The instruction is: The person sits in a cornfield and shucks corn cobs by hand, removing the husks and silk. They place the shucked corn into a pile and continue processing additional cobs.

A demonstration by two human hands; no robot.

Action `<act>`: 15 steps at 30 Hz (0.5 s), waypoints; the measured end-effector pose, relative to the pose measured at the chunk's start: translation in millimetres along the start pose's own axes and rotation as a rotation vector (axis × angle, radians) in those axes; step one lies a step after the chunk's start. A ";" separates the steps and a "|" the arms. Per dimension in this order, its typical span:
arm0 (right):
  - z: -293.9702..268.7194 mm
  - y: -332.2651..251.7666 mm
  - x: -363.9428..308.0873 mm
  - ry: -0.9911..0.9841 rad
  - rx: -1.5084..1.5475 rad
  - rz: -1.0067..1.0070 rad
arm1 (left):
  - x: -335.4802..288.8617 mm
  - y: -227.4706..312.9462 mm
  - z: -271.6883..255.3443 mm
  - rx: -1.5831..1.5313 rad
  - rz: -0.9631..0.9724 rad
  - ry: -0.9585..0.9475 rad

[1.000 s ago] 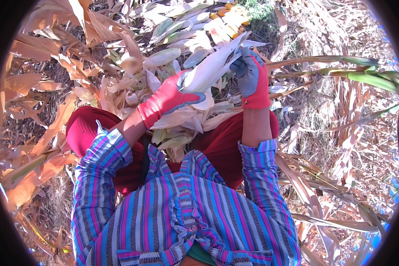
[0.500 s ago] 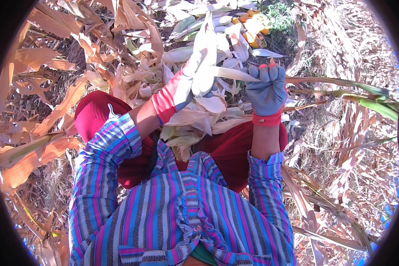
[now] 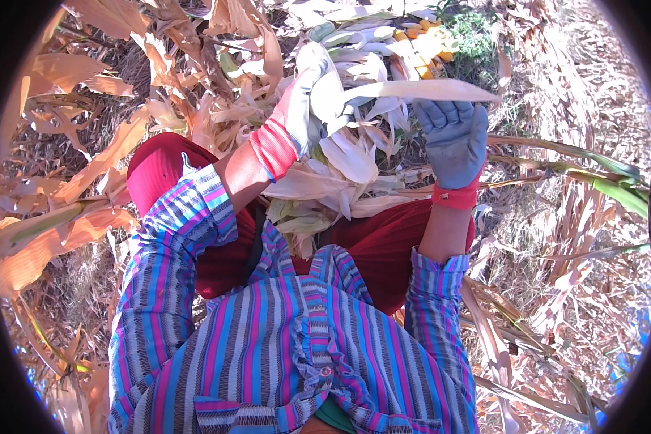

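My left hand (image 3: 305, 101), in a grey glove with a red cuff, is closed around an ear of corn (image 3: 327, 92) still wrapped in pale husk. One long strip of husk (image 3: 430, 90) sticks out from the ear to the right, loose at its far end. Just below that strip my right hand (image 3: 452, 141), gloved alike, has its palm up and its fingers extended with a slight bend. Nothing lies in its palm; whether its fingertips touch the strip I cannot tell.
Loose pale husks (image 3: 325, 188) are heaped between my legs. Beyond them lie more husks and several bare yellow cobs (image 3: 432, 47), beside a green weed (image 3: 474, 36). Dry corn leaves (image 3: 108, 163) stand at the left. Stalks (image 3: 593, 170) reach in from the right over straw-covered ground.
My right hand has uncurled from the husk strip and shifted slightly right. The strip now stretches free above it. My left hand has tilted the ear of corn and moved it slightly away from me.
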State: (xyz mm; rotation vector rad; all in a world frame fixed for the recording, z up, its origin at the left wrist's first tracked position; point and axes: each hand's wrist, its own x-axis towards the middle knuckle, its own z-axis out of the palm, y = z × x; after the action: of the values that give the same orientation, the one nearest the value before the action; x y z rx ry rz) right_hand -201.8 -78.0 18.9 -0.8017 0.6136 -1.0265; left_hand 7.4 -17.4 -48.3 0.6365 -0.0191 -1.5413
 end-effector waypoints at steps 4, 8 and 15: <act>-21.3 40.1 8.9 -0.267 -0.817 -0.008 | -9.4 4.1 4.9 -0.019 -0.059 0.011; -10.7 80.2 -6.7 -0.402 -1.230 -0.267 | 1.1 -14.6 -4.1 0.060 -0.047 -0.128; 8.7 104.7 -2.8 -0.063 -0.822 -0.267 | -10.0 -18.5 -18.0 0.358 -0.043 -0.018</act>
State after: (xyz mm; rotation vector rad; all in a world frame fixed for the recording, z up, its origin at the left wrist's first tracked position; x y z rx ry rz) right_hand -143.9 -42.7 -61.4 -1.6643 0.9054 -0.9758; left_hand -2.9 0.2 -66.9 0.9100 -0.3024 -1.5988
